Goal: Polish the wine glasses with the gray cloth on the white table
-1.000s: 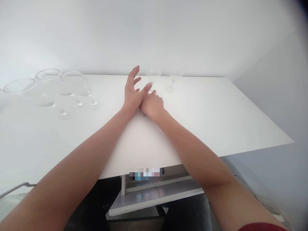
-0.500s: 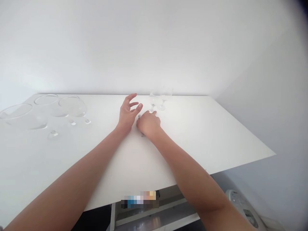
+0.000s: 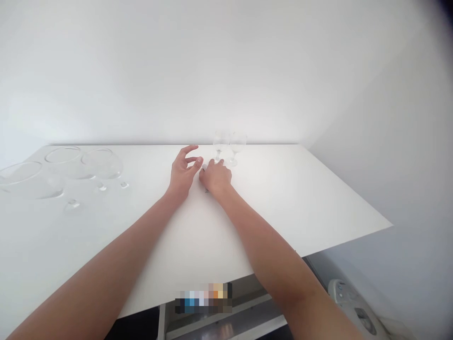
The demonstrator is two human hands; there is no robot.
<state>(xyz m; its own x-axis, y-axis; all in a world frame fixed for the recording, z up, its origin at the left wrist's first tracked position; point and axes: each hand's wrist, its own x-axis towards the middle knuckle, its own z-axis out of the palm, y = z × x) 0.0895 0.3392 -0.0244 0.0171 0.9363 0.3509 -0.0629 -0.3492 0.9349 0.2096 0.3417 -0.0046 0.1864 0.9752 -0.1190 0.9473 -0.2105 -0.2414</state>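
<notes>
My left hand (image 3: 183, 171) is raised over the middle of the white table, with its fingers apart and nothing in them. Close beside it, my right hand (image 3: 215, 176) is curled round what looks like a small stemmed glass (image 3: 207, 191). Only bits of that glass show past the fingers and below the palm; the rest is hidden. Just beyond the right hand stand two small clear stemmed glasses, one on the left (image 3: 221, 140) and one on the right (image 3: 238, 142), both upright near the wall.
On the left of the white table (image 3: 283, 198) stand several large round-bowled stemmed glasses, the nearest one (image 3: 31, 182) at the left edge. A white wall rises behind. Below the front edge is an open drawer or shelf (image 3: 226, 326); a white appliance (image 3: 354, 302) stands lower right.
The whole view has shifted slightly, so the table and glasses sit a little lower and further left. The two small glasses show more clearly; both hands keep nearly the same pose.
</notes>
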